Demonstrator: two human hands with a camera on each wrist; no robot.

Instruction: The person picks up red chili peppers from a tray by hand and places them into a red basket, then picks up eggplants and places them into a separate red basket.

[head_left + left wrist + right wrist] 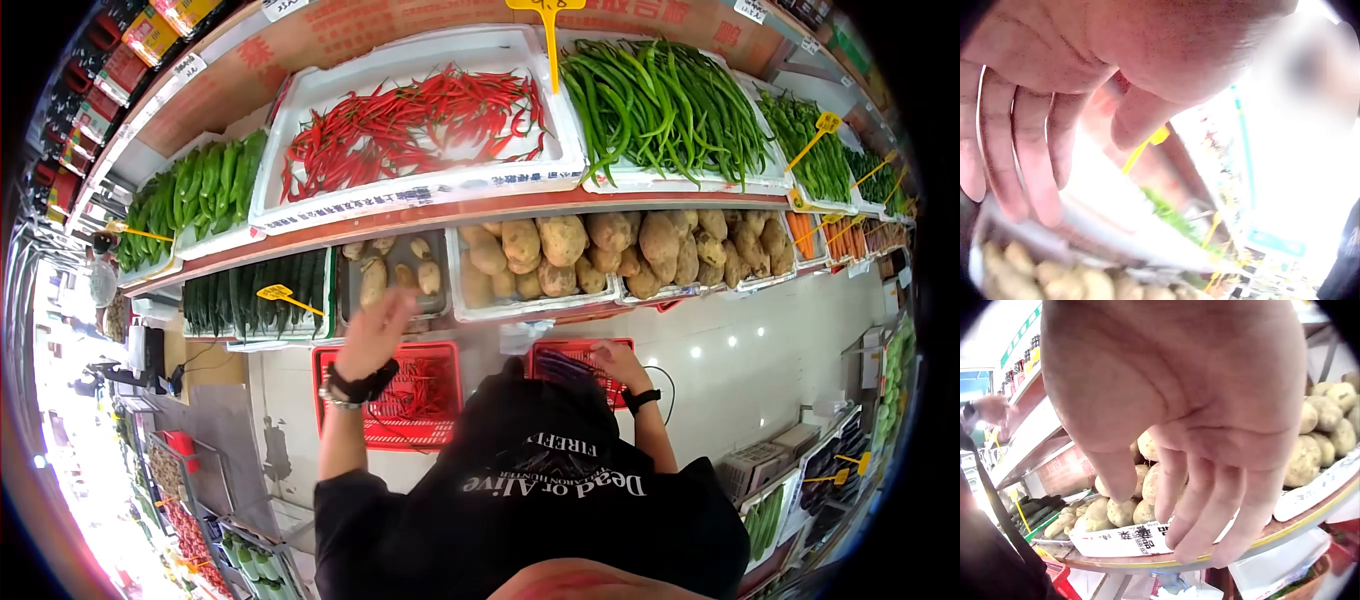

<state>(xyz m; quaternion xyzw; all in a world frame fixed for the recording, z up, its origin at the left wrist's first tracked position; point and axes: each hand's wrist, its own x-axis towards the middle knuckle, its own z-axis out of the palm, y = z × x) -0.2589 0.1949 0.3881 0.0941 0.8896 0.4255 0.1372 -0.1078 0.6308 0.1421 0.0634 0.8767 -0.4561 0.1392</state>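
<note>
Hovering beside the loose tubers, nothing held

The left grip (378, 328) hangs at the near edge of a dark tray (441, 306), where a few long tubers (428, 278) lie loose in the lower row, between the cucumbers (250, 290) and the potatoes (560, 240). Its fingers (1035, 169) are nearly straight, with nothing between them; whether the tips touch a tuber, the blur in the head view does not tell.

What counts, I judge, is how the tubers lie: just ahead of the left fingertips and to either side, the larger ones with their long axes roughly fore and aft, so thumb and fingers would best close across the flanks.

The left is clearly the nearer. The right grip (620, 362) is well apart, above a red basket (560, 344) of dark purple eggplants (562, 366), its fingers loosely bent and holding nothing. Below the left wrist sits another red basket (410, 433), with red chillies (428, 392) inside.
</note>
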